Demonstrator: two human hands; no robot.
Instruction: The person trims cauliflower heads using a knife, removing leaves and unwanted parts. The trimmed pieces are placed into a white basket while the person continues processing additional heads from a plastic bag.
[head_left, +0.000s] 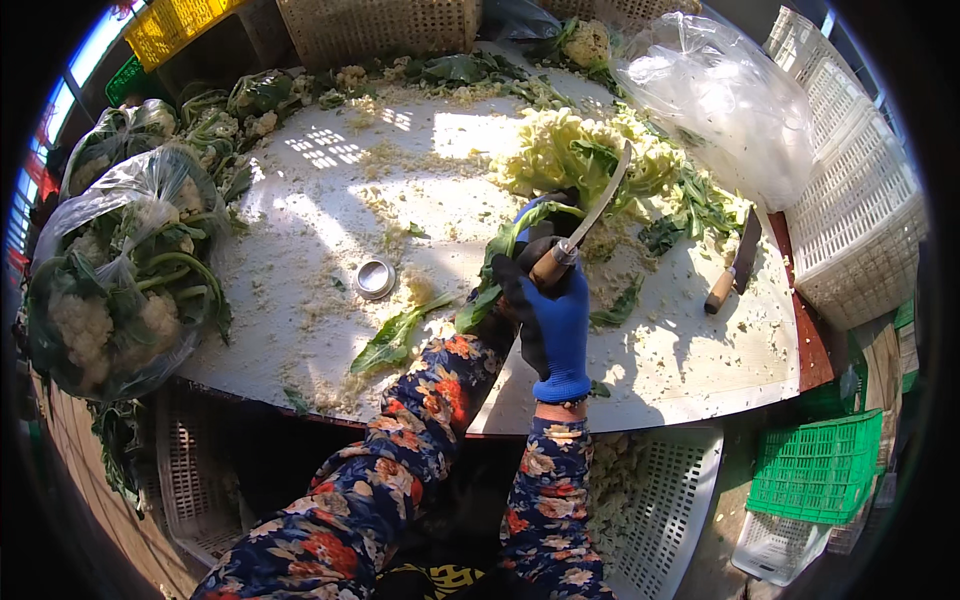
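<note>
My right hand (559, 322), in a blue and black knit glove, grips the wooden handle of a curved knife (609, 191). Its blade points up and away, over a pale cauliflower head (544, 146) with loose florets and green leaves. My left hand (531, 214), gloved too, is at the near side of that head and holds it. Much of this hand is hidden behind the right hand and a long cauliflower leaf (499, 255), which hangs over the left wrist. A cut leaf (394, 337) lies on the white tabletop (300, 247) left of my forearm.
A second wooden-handled knife (724, 289) lies at the right. A small round metal tin (374, 279) stands left of centre. Bagged cauliflowers (127, 300) crowd the left edge. A clear plastic bag (720, 105) and white crates (862, 202) border the right. Below is a white crate (667, 502) with trimmings.
</note>
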